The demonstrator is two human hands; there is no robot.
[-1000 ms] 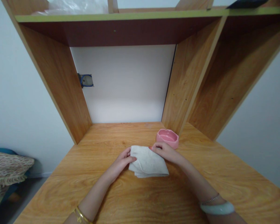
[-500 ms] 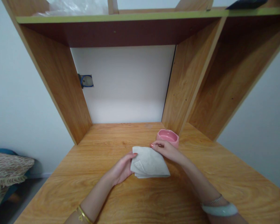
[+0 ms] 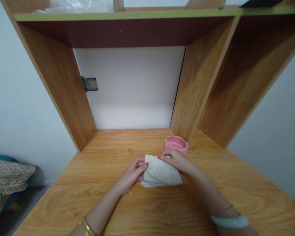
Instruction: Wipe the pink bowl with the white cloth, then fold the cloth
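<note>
A folded whitish cloth point(image 3: 162, 172) is held between my hands just over the wooden desk point(image 3: 108, 141). My left hand point(image 3: 132, 175) pinches its left edge, thumb on the near face and the other fingers partly hidden behind. At the upper edge, my right hand point(image 3: 175, 159) grips the cloth with thumb and fingers; some fingertips are out of sight. Several layers show along the lower edge of the cloth. Right behind my right hand stands a pink faceted bowl point(image 3: 176, 143), its lower front covered by that hand.
Wooden side panels point(image 3: 56, 85) and a shelf with a green edge point(image 3: 127, 14) frame the desk. Clear plastic wrap point(image 3: 81, 6) and a dark object point(image 3: 260, 3) lie on the shelf. An open socket box point(image 3: 90, 84) sits in the back wall. A woven cover point(image 3: 9, 173) hangs at left.
The cloth has shifted slightly right and its left edge now stands more upright. My left hand has moved right with it, its fingers more bent. My right hand has come a little lower.
</note>
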